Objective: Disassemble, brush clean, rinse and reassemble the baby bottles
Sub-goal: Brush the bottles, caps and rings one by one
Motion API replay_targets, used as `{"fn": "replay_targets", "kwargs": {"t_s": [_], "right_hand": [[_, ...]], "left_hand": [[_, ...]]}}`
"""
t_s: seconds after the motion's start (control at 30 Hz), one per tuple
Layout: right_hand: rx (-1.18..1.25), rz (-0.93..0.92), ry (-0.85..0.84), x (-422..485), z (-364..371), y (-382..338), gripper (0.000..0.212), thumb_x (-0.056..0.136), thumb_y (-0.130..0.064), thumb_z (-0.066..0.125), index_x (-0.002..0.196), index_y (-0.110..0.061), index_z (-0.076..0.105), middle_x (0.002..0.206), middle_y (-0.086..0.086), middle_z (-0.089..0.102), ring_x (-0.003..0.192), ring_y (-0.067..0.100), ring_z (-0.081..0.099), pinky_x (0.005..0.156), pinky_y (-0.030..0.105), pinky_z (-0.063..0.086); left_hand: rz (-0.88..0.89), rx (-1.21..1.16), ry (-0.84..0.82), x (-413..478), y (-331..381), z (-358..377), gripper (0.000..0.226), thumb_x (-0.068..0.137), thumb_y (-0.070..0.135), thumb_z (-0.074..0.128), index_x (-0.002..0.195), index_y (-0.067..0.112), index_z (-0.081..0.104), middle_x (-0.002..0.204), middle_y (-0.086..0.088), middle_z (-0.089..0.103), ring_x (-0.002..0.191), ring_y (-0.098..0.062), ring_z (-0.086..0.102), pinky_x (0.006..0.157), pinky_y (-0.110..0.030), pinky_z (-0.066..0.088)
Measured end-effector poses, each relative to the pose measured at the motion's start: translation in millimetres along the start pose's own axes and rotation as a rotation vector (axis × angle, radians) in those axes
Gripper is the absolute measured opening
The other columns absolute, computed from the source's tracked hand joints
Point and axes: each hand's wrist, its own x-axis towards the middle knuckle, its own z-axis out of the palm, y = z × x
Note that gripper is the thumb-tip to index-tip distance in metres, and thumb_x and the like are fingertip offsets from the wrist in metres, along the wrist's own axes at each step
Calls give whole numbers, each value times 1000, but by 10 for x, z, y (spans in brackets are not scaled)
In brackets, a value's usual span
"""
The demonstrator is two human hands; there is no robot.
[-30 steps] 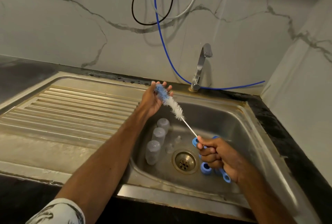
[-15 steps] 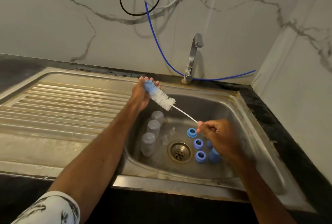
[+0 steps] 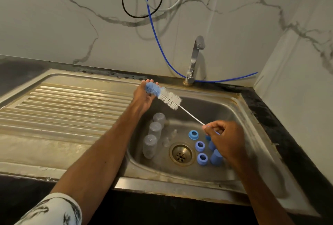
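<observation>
A bottle brush [image 3: 168, 99] with blue and white bristles stretches over the sink basin [image 3: 212, 109]. My right hand [image 3: 224, 139] pinches its thin wire handle. The blue bristle tip lies in the palm of my left hand [image 3: 145, 98], whose fingers look straight. Three clear bottle bodies [image 3: 155, 131] stand upside down along the basin's left side. Small clear teats [image 3: 170, 137] lie beside them. Three blue collar rings [image 3: 199, 146] and blue caps [image 3: 216, 157] sit right of the drain [image 3: 182, 154], partly hidden by my right hand.
A ribbed steel drainboard [image 3: 63, 111] spreads to the left of the basin. A chrome tap [image 3: 195, 59] stands behind it, shut off, with a blue hose [image 3: 158, 41] and other cables hanging on the marble wall. Dark counter runs along the right.
The brush has tilted flatter as my right hand rose off the blue parts, uncovering them. My left hand still cradles the blue tip.
</observation>
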Motion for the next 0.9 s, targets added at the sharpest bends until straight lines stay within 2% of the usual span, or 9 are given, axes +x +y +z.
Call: {"fn": "replay_targets", "kwargs": {"t_s": [0.1, 0.2, 0.37, 0.43, 0.5, 0.63, 0.7, 0.83, 0.9], "right_hand": [[-7, -42, -4, -24, -16, -46, 23, 91, -30, 73, 69, -23, 72, 61, -1, 69, 55, 15, 65, 62, 38, 55], [95, -8, -142, -77, -32, -184, 28, 98, -23, 65, 74, -13, 74, 52, 5, 57, 42, 8, 49, 50, 26, 43], [594, 473, -669, -101, -91, -292, 38, 105, -34, 48, 93, -2, 66, 54, -1, 35, 41, 4, 24, 39, 17, 18], [488, 439, -636, -102, -62, -274, 41, 101, -39, 54, 96, -1, 69, 55, 3, 45, 43, 6, 30, 41, 19, 23], [312, 316, -445, -102, -18, -247, 40, 90, -39, 69, 96, 0, 73, 61, 5, 63, 45, 8, 45, 44, 20, 34], [227, 122, -131, -39, -64, -136, 19, 88, -15, 77, 81, 2, 75, 68, 11, 72, 50, 6, 59, 53, 16, 46], [245, 185, -170, -19, -125, -131, 27, 94, -23, 70, 81, 0, 76, 62, 8, 64, 48, 9, 50, 47, 15, 40], [610, 533, -512, 0, -200, -172, 38, 105, -33, 52, 95, -2, 72, 55, -2, 36, 41, 3, 29, 37, 14, 26], [522, 494, -515, -10, -177, -184, 39, 103, -36, 53, 96, -4, 74, 55, -1, 44, 41, 3, 34, 40, 15, 29]], "left_hand": [[-27, -38, -14, -14, 8, 26, 43, 109, 22, 45, 149, 6, 44, 143, -13, 57, 112, -25, 67, 86, -40, 60], [-42, -98, -19, 3, 27, -17, 45, 110, 23, 41, 151, 7, 42, 145, -14, 56, 111, -25, 68, 81, -41, 61], [-34, -118, -31, 4, 16, 2, 49, 109, 22, 44, 155, 9, 37, 150, -14, 51, 109, -23, 66, 90, -42, 57], [2, -72, -17, 11, 11, -4, 51, 106, 24, 50, 153, 6, 39, 138, -14, 58, 104, -23, 67, 90, -41, 57], [38, -29, 0, 36, 14, -34, 54, 101, 24, 57, 149, 3, 43, 130, -13, 58, 105, -24, 67, 92, -41, 57], [58, 49, -16, 60, -23, -43, 39, 104, 23, 54, 138, 4, 52, 126, -11, 62, 113, -28, 65, 100, -45, 56], [66, 89, -33, 42, -19, -29, 36, 107, 24, 50, 139, 6, 52, 129, -10, 63, 116, -27, 65, 96, -43, 57], [-14, 18, -68, 29, 53, -15, 41, 110, 30, 42, 146, 10, 47, 140, -8, 60, 115, -23, 67, 85, -39, 61], [-24, -12, -51, 31, 68, -9, 40, 109, 29, 44, 145, 10, 49, 139, -8, 61, 112, -22, 68, 84, -39, 61]]}}
